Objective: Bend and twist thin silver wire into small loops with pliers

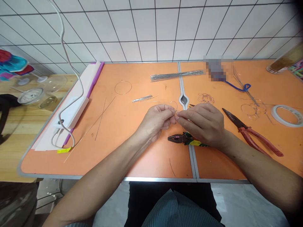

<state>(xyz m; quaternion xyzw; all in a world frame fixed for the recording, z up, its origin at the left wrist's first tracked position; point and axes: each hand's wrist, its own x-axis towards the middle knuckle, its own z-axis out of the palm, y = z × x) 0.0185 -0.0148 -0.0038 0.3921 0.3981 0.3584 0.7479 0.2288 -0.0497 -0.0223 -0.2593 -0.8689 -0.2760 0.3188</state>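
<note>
My left hand [160, 119] and my right hand [203, 123] meet over the middle of the orange table [142, 157]. Both pinch a thin wire [174, 102], whose small loop rises above the fingertips. Just below my right hand lie pliers with black, green and yellow handles [178, 138], partly hidden by that hand. Pliers with red handles [251, 132] rest to the right, jaws pointing up and left. A short bundle of wires [142, 98] lies beyond my left hand. To the right of it sits a tangle of copper-coloured wire [206, 98].
A long wire bundle [176, 75] lies near the tiled wall. At the left are a power strip [73, 113] with a white cable and a wire ring [123, 87]. A tape roll [287, 116], loose wires and a glass jar [282, 63] stand or lie at the right.
</note>
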